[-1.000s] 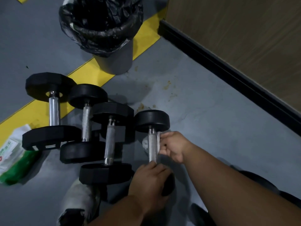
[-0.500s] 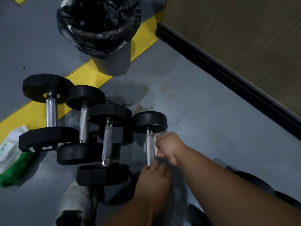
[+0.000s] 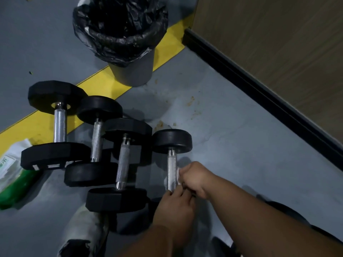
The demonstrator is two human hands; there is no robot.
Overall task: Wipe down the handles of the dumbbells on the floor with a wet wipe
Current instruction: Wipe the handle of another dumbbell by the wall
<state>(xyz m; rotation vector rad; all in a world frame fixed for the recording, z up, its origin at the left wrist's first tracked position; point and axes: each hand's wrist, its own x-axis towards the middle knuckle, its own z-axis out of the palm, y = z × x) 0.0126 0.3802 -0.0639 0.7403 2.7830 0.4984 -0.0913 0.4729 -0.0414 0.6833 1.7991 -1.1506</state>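
Four dumbbells lie side by side on the grey floor (image 3: 232,138). At the rightmost dumbbell (image 3: 171,162), the right hand (image 3: 194,178) pinches a white wet wipe (image 3: 178,176) against the near end of the chrome handle. The left hand (image 3: 174,206) grips its near weight, fingers curled over it.
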